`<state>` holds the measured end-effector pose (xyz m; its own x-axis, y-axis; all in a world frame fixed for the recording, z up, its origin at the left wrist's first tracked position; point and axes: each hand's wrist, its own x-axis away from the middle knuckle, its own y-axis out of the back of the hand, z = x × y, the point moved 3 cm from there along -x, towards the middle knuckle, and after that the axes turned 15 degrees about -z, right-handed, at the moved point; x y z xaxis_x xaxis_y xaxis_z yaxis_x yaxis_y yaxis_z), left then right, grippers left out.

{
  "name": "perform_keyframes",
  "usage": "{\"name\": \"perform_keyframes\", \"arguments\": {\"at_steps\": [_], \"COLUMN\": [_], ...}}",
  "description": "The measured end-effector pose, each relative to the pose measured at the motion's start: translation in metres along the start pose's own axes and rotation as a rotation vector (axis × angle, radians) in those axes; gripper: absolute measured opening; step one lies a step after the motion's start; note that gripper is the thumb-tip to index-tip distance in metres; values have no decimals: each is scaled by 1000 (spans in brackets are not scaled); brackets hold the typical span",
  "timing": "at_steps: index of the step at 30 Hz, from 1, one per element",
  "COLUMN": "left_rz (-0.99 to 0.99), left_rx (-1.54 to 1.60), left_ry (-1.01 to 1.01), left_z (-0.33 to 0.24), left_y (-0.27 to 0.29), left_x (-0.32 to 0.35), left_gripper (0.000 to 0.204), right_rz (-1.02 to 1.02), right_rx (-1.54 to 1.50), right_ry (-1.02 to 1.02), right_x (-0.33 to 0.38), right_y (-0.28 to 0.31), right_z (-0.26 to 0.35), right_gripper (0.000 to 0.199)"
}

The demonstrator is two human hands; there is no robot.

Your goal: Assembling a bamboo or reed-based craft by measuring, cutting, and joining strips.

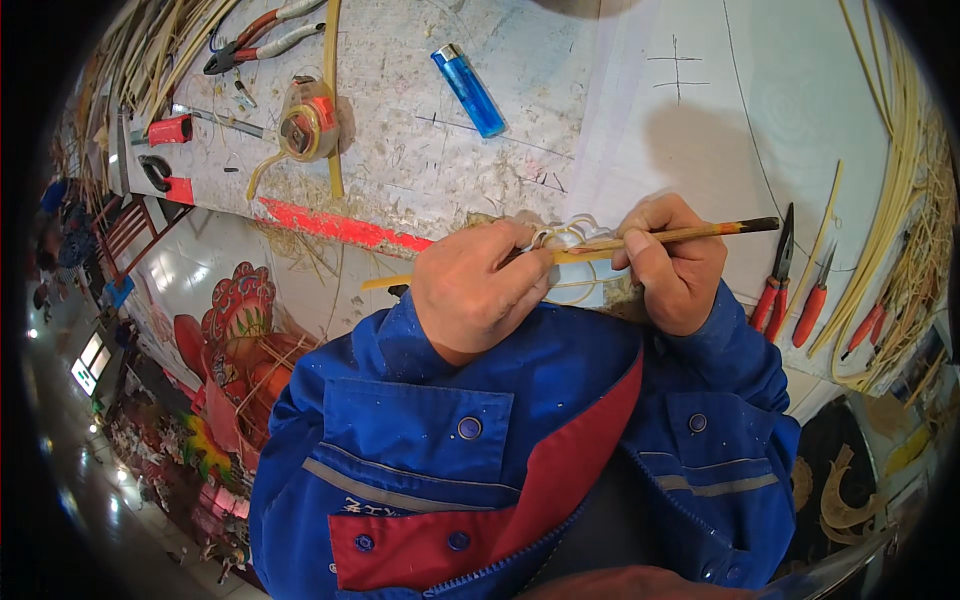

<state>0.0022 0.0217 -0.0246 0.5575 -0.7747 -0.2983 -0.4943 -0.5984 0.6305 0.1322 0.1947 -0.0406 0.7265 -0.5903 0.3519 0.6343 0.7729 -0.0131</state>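
Note:
My left hand [478, 285] grips a thin bamboo strip [690, 234] with a dark burnt tip that points right, and a loop of pale strip or cord [572, 236] wraps around it between my hands. My right hand [672, 262] pinches the same strip from the right, thumb on top. Both hands hover at the near edge of the worn workbench [420, 140], just above my blue jacket [520, 440] with red lining. What lies under the hands is partly hidden.
A blue lighter [468, 90], a roll of tape [307, 120] and red-handled pliers [262, 40] lie on the bench. More red-handled pliers [778, 280] sit right of my hands. Bundles of bamboo strips [900, 200] curve along the right. A colourful lantern figure [240, 340] stands on the floor at left.

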Motion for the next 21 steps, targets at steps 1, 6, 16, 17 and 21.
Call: {"name": "perform_keyframes", "arguments": {"at_steps": [1,6,16,17,21], "left_rz": [4,4,0,-1,11], "left_rx": [2,-4,0,4,3], "left_ry": [1,10,1,2,12], "left_z": [0,-1,0,0,0], "left_y": [0,1,0,0,1], "left_x": [0,-1,0,0,0], "left_gripper": [23,22,23,23,23], "right_rz": [-3,1,-10,-4,-104], "right_rx": [-4,17,-3,7,-105], "right_ry": [-12,21,7,4,-38], "right_x": [0,-1,-1,-1,-1], "right_y": [1,-1,-1,0,6], "right_z": [0,-1,0,0,-1], "right_gripper": [10,10,12,12,14]}}
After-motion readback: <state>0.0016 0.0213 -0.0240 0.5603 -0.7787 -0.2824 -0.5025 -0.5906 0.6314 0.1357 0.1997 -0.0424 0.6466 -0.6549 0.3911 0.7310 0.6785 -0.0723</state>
